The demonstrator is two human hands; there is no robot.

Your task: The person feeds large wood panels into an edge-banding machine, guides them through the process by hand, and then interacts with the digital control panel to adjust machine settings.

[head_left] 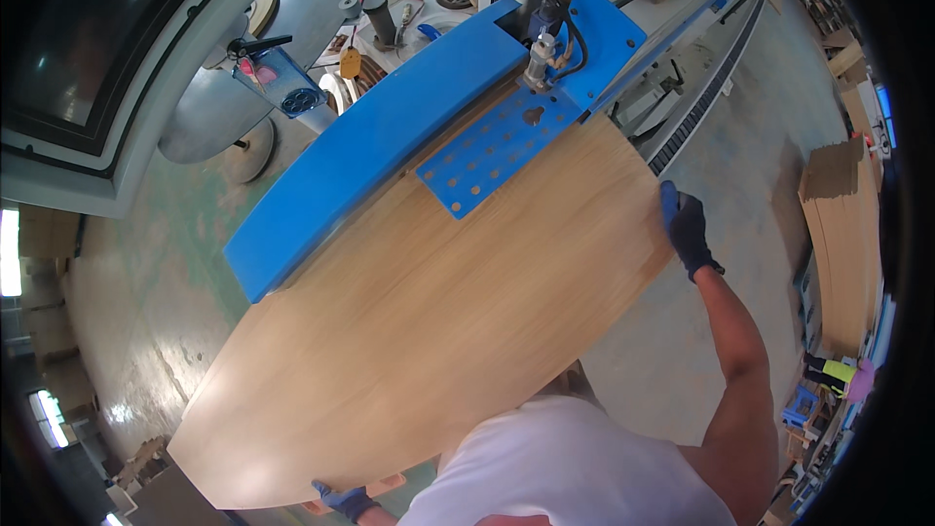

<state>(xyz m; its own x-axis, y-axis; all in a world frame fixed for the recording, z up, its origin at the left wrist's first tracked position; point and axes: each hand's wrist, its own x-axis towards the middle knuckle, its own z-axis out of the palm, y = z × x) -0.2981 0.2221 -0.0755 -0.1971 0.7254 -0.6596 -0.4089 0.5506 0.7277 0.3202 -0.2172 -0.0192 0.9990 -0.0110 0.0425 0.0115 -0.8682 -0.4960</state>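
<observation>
A large wood-grain panel [419, 331] lies slantwise in front of me, its far long edge running in under a blue machine guard [390, 136]. My right hand [688, 226], in a dark blue glove, is closed on the panel's right end with the arm stretched out. Down at the near left edge, my left hand [343, 501] wears the same kind of glove and grips the panel near its corner; most of its fingers are hidden. A perforated blue plate [497, 158] covers part of the panel's far side.
A roller track [706, 88] runs off at the far right. Tall stacked boards [840, 244] stand on the right, near a person in a yellow vest [840, 370]. A grey-framed dark window [78, 29] fills the upper left, beside a round metal table [209, 122].
</observation>
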